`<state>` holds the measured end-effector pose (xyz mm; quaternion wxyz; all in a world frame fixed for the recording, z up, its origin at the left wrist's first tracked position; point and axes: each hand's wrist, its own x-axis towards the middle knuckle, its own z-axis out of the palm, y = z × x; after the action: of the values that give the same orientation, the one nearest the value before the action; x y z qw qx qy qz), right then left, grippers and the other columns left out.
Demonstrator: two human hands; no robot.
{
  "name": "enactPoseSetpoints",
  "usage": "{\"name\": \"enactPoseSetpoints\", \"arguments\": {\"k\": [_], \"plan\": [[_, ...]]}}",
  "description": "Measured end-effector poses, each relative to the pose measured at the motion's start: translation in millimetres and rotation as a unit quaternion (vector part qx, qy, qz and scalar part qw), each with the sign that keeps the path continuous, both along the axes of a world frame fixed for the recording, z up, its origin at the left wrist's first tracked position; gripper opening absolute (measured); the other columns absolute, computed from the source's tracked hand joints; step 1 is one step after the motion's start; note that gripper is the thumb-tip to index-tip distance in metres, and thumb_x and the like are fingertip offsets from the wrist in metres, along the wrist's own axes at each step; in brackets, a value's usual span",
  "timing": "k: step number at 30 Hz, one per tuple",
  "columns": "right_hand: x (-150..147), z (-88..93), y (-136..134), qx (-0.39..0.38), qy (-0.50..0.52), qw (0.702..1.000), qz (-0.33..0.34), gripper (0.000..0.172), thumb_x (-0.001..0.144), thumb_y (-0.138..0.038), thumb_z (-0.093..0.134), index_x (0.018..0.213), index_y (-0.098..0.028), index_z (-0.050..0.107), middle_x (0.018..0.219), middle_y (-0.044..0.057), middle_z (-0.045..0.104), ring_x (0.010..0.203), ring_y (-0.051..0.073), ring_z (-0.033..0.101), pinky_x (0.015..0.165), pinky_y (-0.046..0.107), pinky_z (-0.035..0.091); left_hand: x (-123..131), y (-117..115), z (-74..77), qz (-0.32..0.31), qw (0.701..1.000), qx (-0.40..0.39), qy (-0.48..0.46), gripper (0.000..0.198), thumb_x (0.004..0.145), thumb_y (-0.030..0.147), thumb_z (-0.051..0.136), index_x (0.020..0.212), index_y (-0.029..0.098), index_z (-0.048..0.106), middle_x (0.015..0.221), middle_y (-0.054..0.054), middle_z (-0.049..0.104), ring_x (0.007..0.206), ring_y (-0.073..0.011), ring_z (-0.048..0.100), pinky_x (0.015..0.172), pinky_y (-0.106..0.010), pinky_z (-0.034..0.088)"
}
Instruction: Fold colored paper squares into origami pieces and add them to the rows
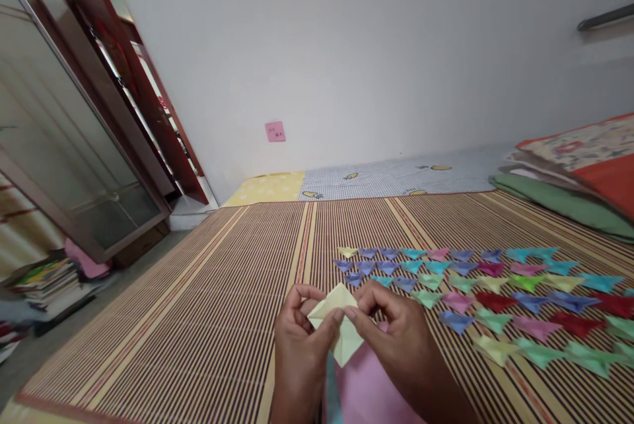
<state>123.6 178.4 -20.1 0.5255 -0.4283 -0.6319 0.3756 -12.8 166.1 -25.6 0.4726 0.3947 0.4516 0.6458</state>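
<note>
A pale yellow sheet of paper, folded into a diamond with a crease down its middle, is held up between both hands. My left hand pinches its left side, the thumb lying across the front near the centre. On the other side my right hand grips the right edge, its thumb tip almost meeting the left one. Beneath the hands lies pink paper, partly covered by my right hand and wrist. Rows of small folded paper boats in several colours spread out to the right.
A striped bamboo mat covers the bed. Folded bedding is stacked at the far right. A pink note sticks to the white wall behind. To the left stand a glass-panelled door and a pile of books.
</note>
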Motion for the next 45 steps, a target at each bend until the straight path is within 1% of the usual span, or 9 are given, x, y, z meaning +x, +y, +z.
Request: {"name": "enactPoseSetpoints", "arguments": {"k": [4, 8, 10, 12, 19, 24, 28, 37, 45], "plan": [[2, 0.3, 1, -0.002, -0.015, 1.0, -0.006, 0.031, 0.086, -0.032, 0.061, 0.062, -0.023, 0.044, 0.063, -0.003, 0.049, 0.062, 0.016, 0.047, 0.056, 0.028, 0.036, 0, 0, 2.9, -0.018, 1.0, -0.001, -0.014, 0.054, 0.067, 0.03, 0.091, 0.108, 0.019, 0.058, 0.073, -0.001, 0.074, 0.054, -0.014, 0.067, 0.049, -0.02, 0.051], [5, 2.8, 2, -0.021, -0.016, 1.0, -0.013, 0.01, 0.081, -0.028, 0.067, 0.082, -0.021, 0.06, 0.069, -0.003, 0.055, 0.064, 0.017, 0.053, 0.057, 0.027, 0.039, -2, -2, 7.0, -0.049, 0.999, -0.001, -0.015, 0.057, 0.068, 0.031, 0.091, 0.114, 0.017, 0.059, 0.069, 0.001, 0.071, 0.052, -0.0141, 0.066, 0.049, -0.02, 0.051], [6, 3.5, 2, -0.021, -0.009, 1.0, 0.013, 0.012, 0.084, -0.03, 0.066, 0.092, -0.021, 0.065, 0.072, -0.002, 0.058, 0.068, 0.017, 0.055, 0.061, 0.028, 0.042, -2, -3, 6.8, -0.064, 0.998, -0.007, -0.008, 0.059, 0.068, 0.03, 0.091, 0.116, 0.017, 0.06, 0.067, 0.001, 0.07, 0.052, -0.0143, 0.066, 0.049, -0.02, 0.05], [4, 2.7, 1, -0.012, -0.005, 0.999, 0.034, 0.018, 0.091, -0.035, 0.06, 0.084, -0.02, 0.066, 0.071, -0.001, 0.059, 0.068, 0.017, 0.054, 0.062, 0.028, 0.042, -1, -2, 4.3, -0.061, 0.998, -0.009, -0.001, 0.058, 0.069, 0.029, 0.09, 0.118, 0.017, 0.061, 0.065, 0.003, 0.068, 0.05, -0.0123, 0.062, 0.047, -0.018, 0.046], [3, -1.8, -2, 0.0, -0.034, 0.999, 0.022, 0.033, 0.097, -0.043, 0.054, 0.075, -0.02, 0.058, 0.065, -0.002, 0.054, 0.061, 0.015, 0.049, 0.058, 0.027, 0.037, -8, -1, -1.3, -0.086, 0.994, -0.027, 0.065, 0.032, 0.073, 0.039, 0.086, 0.071, 0.013, 0.069, 0.057, 0.002, 0.058, 0.051, -0.009, 0.048, 0.05, -0.019, 0.038], [9, 1.1, 0, -0.036, 0.014, 0.997, 0.071, 0.03, 0.096, -0.041, 0.057, 0.076, -0.019, 0.06, 0.066, -0.003, 0.056, 0.061, 0.014, 0.051, 0.057, 0.026, 0.04, -16, -5, 6.8, -0.157, 0.985, -0.001, 0.065, 0.038, 0.086, 0.046, 0.073, 0.067, 0.014, 0.065, 0.06, 0.002, 0.053, 0.056, -0.0101, 0.045, 0.054, -0.02, 0.038], [10, 2.0, 0, -0.047, 0.026, 0.994, 0.097, 0.027, 0.093, -0.038, 0.062, 0.073, -0.019, 0.06, 0.065, -0.003, 0.055, 0.061, 0.014, 0.05, 0.056, 0.025, 0.039, -15, -6, 7.4, -0.184, 0.979, -0.025, 0.085, 0.032, 0.074, 0.038, 0.085, 0.068, 0.014, 0.065, 0.06, 0.003, 0.054, 0.055, -0.01, 0.045, 0.054, -0.02, 0.036], [4, -0.7, 3, -0.075, 0.019, 0.992, 0.104, 0.03, 0.088, -0.04, 0.066, 0.07, -0.019, 0.055, 0.064, -0.005, 0.046, 0.06, 0.013, 0.043, 0.055, 0.024, 0.034, -15, -5, 0.8, -0.103, 0.994, -0.021, 0.015, 0.029, 0.072, 0.037, 0.087, 0.073, 0.012, 0.071, 0.063, 0.001, 0.061, 0.055, -0.01, 0.049, 0.052, -0.02, 0.04], [-2, 0.1, 0, -0.07, 0.048, 0.993, 0.08, 0.029, 0.089, -0.039, 0.065, 0.069, -0.018, 0.059, 0.064, -0.003, 0.05, 0.061, 0.014, 0.047, 0.057, 0.026, 0.037, -12, -3, 0.7, -0.09, 0.995, -0.019, -0.043, 0.025, 0.072, 0.031, 0.088, 0.078, 0.012, 0.074, 0.066, -0.001, 0.07, 0.056, -0.0104, 0.058, 0.055, -0.02, 0.047]]}}
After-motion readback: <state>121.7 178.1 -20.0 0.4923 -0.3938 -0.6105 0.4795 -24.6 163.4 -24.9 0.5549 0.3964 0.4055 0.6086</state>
